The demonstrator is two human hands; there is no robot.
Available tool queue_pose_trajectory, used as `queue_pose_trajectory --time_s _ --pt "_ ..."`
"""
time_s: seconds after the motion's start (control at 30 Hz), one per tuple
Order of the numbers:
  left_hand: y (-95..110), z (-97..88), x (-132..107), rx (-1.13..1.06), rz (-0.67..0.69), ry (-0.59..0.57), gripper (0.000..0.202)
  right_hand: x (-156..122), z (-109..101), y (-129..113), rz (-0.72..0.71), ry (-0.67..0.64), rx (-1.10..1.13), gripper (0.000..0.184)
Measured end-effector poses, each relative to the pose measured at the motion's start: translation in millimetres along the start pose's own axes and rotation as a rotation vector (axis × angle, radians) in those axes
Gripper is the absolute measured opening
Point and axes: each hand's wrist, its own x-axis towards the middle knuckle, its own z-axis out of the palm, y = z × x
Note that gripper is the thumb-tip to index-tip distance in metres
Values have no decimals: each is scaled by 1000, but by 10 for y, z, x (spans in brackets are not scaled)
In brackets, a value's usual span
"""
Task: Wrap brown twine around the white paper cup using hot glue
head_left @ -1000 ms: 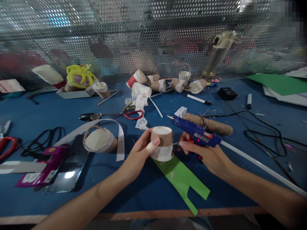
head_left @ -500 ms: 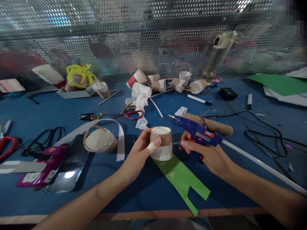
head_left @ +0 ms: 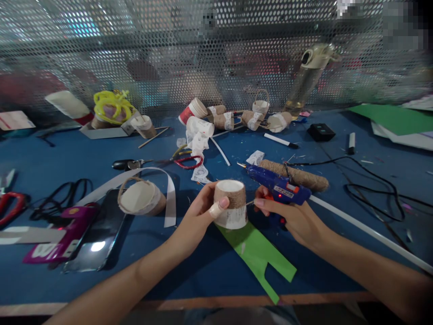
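Observation:
My left hand point(head_left: 203, 210) is closed around an upside-down paper cup point(head_left: 232, 217), thumb on its near side. Brown twine point(head_left: 235, 197) is wound around the cup's upper part, while the lower part is bare white with print. From the cup's right side, a short length of twine runs to my right hand point(head_left: 286, 212), pinched between thumb and finger. That same hand also holds a blue hot glue gun point(head_left: 280, 183), its nozzle pointing left and a long white glue stick point(head_left: 365, 229) coming out behind. Beneath the cup lies a piece of green felt-like material point(head_left: 257, 248).
Behind the glue gun lies a twine roll point(head_left: 304, 176). To the left are a twine-wrapped cup with a handle point(head_left: 142, 198), a phone point(head_left: 98, 239) and a purple glue gun point(head_left: 72, 232). Red-handled scissors point(head_left: 189, 161) and several wrapped cups sit farther back, before a perforated metal screen point(head_left: 169, 54).
The cup has shifted slightly right and turned a little in my left hand. The span of twine between cup and right hand is shorter. My right hand has barely moved.

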Motion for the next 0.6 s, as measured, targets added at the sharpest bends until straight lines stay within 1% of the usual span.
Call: queue_pose_trajectory --time_s 0.37,0.6 --pt "-11 1 -22 -18 -8 -47 38 1 19 2 6 45 2 21" --pt "-22 14 -33 -42 -16 -64 35 -21 25 -17 -25 30 -27 20"
